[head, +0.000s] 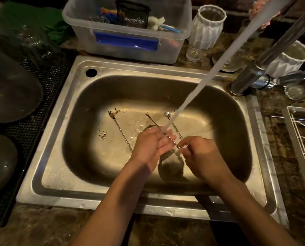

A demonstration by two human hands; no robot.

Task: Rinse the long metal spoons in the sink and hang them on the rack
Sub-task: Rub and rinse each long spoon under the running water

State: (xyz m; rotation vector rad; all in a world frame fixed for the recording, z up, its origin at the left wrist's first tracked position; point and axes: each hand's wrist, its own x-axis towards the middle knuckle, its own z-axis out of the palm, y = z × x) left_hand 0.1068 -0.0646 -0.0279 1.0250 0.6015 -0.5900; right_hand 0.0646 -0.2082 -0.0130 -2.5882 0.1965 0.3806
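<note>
Both hands are over the steel sink [72,96], under a running water stream [198,93]. My right hand [199,157] pinches the lower end of a long twisted metal spoon [170,140]. My left hand [151,146] cups under its shaft, fingers spread, where the water lands. Two more long spoons lie on the sink floor: one with a dirty bowl [120,129] to the left, one with a shiny bowl [167,114] behind the stream. Another thin handle [150,118] lies between them. A white wire rack [302,144] stands at the right edge.
The chrome tap base [245,80] rises at the sink's back right. Behind the sink are a clear plastic bin [127,31] of cleaning tools and white ribbed vases [207,27]. Dark bowls [9,93] rest on a black mat at left. Food crumbs [102,134] dot the sink floor.
</note>
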